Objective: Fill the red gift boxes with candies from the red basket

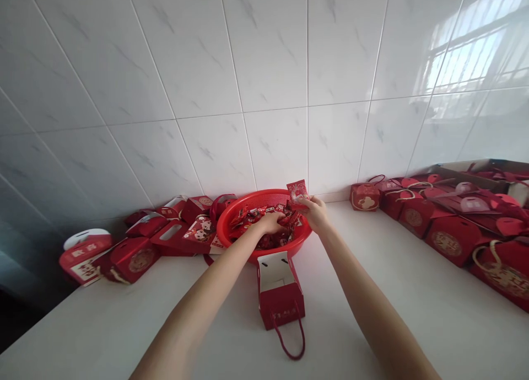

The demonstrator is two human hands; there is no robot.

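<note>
A red plastic basket (223, 234) full of small red wrapped packets (248, 220) stands against the tiled wall. My left hand (273, 224) reaches into it among the packets, its fingertips closed in on them; what they grip is too small to name. Over the basket's right rim, my right hand (316, 209) pinches a red packet (298, 191) and holds it up. Just in front of the basket sits a small red box (281, 303) with its top open, a white inside, and a dark red cord handle lying toward me.
Several red gift boxes (138, 258) crowd the left of the white table (347, 325). On the right, more red boxes (448, 239) stand in rows, with an open carton (458, 176) behind them. A tiled wall (273, 54) borders the back.
</note>
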